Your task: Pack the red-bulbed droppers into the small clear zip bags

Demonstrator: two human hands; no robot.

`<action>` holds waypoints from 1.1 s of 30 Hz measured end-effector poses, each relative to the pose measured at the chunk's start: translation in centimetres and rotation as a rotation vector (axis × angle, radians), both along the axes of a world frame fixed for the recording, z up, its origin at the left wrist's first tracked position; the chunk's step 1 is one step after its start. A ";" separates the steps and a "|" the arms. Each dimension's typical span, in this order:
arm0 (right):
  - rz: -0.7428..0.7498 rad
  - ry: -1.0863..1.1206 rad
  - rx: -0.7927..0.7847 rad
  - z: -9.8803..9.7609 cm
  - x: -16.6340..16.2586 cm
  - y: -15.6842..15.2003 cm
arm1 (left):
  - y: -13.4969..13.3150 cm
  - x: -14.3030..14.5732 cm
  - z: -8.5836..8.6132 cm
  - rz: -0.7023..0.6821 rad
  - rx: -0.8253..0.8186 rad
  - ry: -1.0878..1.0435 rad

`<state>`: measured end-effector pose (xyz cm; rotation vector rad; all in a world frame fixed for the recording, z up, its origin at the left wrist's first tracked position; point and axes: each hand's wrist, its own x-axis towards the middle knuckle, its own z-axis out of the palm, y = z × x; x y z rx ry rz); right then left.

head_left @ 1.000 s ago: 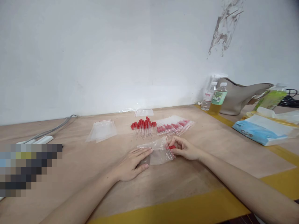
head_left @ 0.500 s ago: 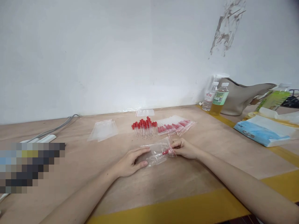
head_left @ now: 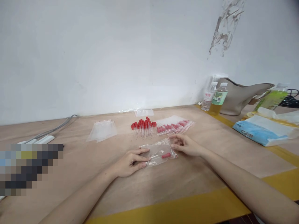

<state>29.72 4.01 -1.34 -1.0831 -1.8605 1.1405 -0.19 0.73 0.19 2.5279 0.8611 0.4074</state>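
Observation:
A small clear zip bag (head_left: 157,151) lies on the wooden table (head_left: 191,174) with a red-capped dropper (head_left: 165,155) inside it. My left hand (head_left: 130,161) pinches the bag's left end between thumb and fingers. My right hand (head_left: 185,145) rests just right of the bag's mouth, fingers loosely apart and holding nothing. Behind the bag lies a heap of loose red-capped droppers (head_left: 144,127), and to its right a fanned row of filled bags (head_left: 175,125). A stack of empty bags (head_left: 102,130) lies to the left.
Two drink bottles (head_left: 215,97) and a beige bag (head_left: 238,96) stand at the back right by the wall. A blue tissue pack (head_left: 259,132) lies on the right. A grey cable (head_left: 52,129) runs along the left. Yellow tape (head_left: 187,208) marks the table's front edge.
My right hand pushed the dropper fully into the bag and let go, moving slightly up and right. The bag now lies flatter. My left hand stayed at the bag's left end.

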 end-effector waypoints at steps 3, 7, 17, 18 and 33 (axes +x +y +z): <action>-0.176 -0.148 0.228 1.1 -0.6 1.5 | 0.0 0.0 0.1 -0.007 0.023 0.026; -0.318 -0.473 0.370 3.6 -2.8 5.3 | -0.2 0.0 0.1 -0.008 0.041 0.044; -0.357 -0.664 0.067 3.7 -8.4 13.0 | -0.5 0.3 0.4 -0.036 0.123 0.099; -0.352 -0.650 0.033 3.6 -8.4 13.2 | -0.5 0.4 0.5 -0.036 0.122 0.106; -0.729 0.355 0.123 3.7 -1.9 6.9 | -0.3 0.4 0.0 -0.024 0.097 0.014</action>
